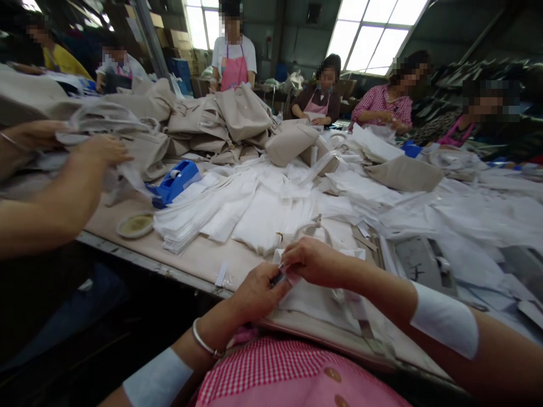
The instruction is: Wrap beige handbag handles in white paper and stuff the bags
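Observation:
At the table's front edge my left hand is closed, thumb and fingers pinching a thin whitish wrapping sheet. A small dark, shiny piece shows by its thumb; its kind is unclear. Close beside it, slightly higher, my right hand pinches the same sheet with bent fingers. Beneath both hands lies a pale beige bag largely covered by white sheet. A looped strap rises behind my right hand. What the fingertips enclose is partly hidden.
White sheets are piled ahead, with beige bags behind. A blue tape dispenser and a round dish stand left. A grey dispenser stands right. A co-worker's hands handle a wrapped bag at left; several people work across the table.

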Motion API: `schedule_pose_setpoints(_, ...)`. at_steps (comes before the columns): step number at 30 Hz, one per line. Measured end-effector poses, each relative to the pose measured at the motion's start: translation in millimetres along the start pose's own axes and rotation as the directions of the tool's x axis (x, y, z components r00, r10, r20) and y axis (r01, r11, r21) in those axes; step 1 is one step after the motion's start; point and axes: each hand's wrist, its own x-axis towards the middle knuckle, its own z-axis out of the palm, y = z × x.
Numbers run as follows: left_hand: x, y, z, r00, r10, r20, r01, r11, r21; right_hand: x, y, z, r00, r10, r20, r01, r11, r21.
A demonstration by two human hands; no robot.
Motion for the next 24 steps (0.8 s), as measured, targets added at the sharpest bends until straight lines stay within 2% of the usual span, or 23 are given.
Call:
schedule_pose_setpoints(4,-0.7,-5.2,1.5,1.0,0.022,0.021,-0.023,0.999,0.025,-3.0,4.8,8.7,1.0,-0.009,-0.018,0.007,0.996,-0.087)
schedule_pose_setpoints(7,1.2,-10.5,4.9,0.999,0.006,0.05,-0.008,0.999,0.046,-7.4,4.6,14.8,0.996,0.018,-0.091,-0.023,0.998,-0.059)
schedule_pose_setpoints(10,3.4,-13.1,8.4,0.999,-0.001,0.054,-0.002,0.998,0.055,-10.3,5.4,13.9,0.987,0.101,-0.123,-0.099,0.995,0.022)
schedule_pose_setpoints(12,4.2,-12.7,9.6,0.998,0.018,0.062,-0.02,0.999,0.044,-10.1,6.2,7.7,0.984,0.158,-0.081,-0.151,0.984,0.091)
schedule_pose_setpoints(14,4.4,-11.4,9.8,0.998,0.032,0.056,-0.034,0.998,0.046,-7.3,6.2,-1.0,0.989,0.151,0.002,-0.15,0.983,0.103)
schedule_pose_setpoints(18,4.2,-9.6,8.9,0.999,0.038,0.033,-0.04,0.997,0.066,5.6,3.9,-13.7,0.976,0.113,0.186,-0.102,0.993,-0.066)
schedule_pose_setpoints(24,3.5,-9.4,8.9,0.998,0.028,0.048,-0.033,0.992,0.118,26.2,8.9,-13.7,0.925,0.227,0.305,-0.187,0.97,-0.155)
